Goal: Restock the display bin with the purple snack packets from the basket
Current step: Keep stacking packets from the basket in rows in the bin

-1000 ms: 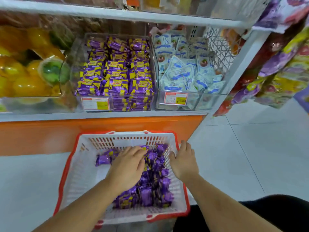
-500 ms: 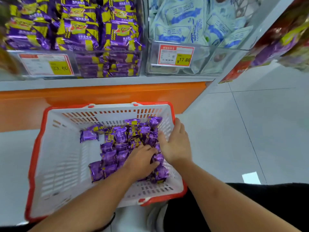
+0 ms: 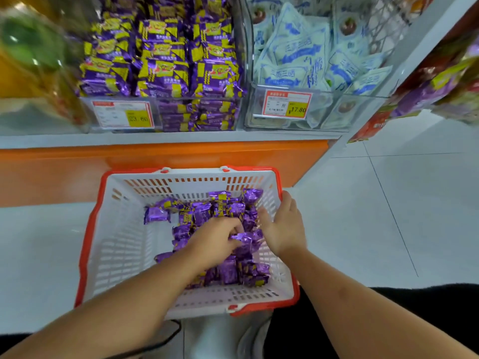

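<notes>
Hiding packets (image 3: 228, 273): left hand (image 3: 215, 242), fingers buried.

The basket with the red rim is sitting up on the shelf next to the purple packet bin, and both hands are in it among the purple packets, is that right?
Not quite. The basket sits on the floor below the shelf, not on it, as the head view shows. The rest holds: the left hand and the right hand are both in it among the purple packets.
</notes>
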`<action>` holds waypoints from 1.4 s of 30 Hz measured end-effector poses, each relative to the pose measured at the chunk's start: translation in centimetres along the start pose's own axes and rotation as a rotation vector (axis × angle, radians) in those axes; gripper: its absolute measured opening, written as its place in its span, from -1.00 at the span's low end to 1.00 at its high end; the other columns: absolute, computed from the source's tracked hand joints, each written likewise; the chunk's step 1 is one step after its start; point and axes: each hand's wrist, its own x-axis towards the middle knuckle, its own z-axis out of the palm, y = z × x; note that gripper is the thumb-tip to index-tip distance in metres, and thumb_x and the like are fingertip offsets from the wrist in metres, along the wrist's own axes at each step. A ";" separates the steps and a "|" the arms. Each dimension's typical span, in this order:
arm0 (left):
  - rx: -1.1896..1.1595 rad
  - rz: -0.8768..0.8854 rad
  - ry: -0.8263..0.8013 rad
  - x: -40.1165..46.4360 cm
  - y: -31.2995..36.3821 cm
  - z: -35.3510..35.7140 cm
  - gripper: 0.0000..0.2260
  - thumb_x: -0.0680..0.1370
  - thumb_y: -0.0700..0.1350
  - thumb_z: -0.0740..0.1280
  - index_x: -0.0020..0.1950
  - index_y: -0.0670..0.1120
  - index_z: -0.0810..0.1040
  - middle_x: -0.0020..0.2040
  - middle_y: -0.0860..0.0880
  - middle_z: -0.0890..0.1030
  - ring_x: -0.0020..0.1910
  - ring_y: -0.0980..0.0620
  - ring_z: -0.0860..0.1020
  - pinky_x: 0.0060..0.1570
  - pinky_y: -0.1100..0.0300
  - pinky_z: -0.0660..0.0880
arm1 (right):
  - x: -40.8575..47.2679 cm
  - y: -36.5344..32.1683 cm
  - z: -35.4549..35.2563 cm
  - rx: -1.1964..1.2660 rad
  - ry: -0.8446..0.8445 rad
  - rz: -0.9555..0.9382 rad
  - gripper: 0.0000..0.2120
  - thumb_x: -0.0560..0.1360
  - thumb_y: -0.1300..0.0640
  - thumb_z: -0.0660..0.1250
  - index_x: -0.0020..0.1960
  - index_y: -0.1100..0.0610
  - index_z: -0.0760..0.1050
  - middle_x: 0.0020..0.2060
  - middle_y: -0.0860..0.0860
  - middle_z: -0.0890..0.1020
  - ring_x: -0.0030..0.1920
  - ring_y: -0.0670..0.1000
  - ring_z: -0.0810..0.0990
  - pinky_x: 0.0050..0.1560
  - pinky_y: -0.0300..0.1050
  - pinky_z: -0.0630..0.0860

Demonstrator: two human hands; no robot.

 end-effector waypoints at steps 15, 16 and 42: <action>-0.053 0.453 0.603 -9.8 6.8 -23.1 -0.79 0.41 -0.33 0.51 -0.18 -0.03 0.60 0.01 0.14 0.62 0.02 0.15 0.62 0.07 0.23 0.50 | -2.6 -19.1 -16.1 0.826 -0.532 -0.207 -0.77 0.66 0.24 0.29 0.25 0.33 0.55 -0.11 0.15 0.62 -0.13 0.26 0.67 -0.32 0.00 0.58; -0.073 0.452 0.637 -10.0 7.0 -23.4 -0.78 0.41 -0.35 0.50 -0.19 -0.03 0.60 0.04 0.14 0.61 0.05 0.13 0.62 0.08 0.25 0.50 | -2.8 -19.7 -16.9 0.833 -0.500 -0.262 -0.78 0.62 0.31 0.33 0.25 0.32 0.56 -0.15 0.12 0.57 -0.17 0.20 0.65 -0.34 -0.02 0.57; -1.022 0.035 0.583 -6.3 9.6 -27.6 -0.55 0.48 -0.24 0.54 0.31 0.01 0.52 0.19 -0.11 0.65 -0.06 -0.17 0.74 -0.01 -0.11 0.69 | 0.0 -25.3 -18.5 0.390 -0.015 -0.805 -0.66 0.39 0.22 0.52 0.09 -0.02 0.52 -0.06 -0.14 0.65 -0.04 -0.08 0.66 0.00 -0.04 0.63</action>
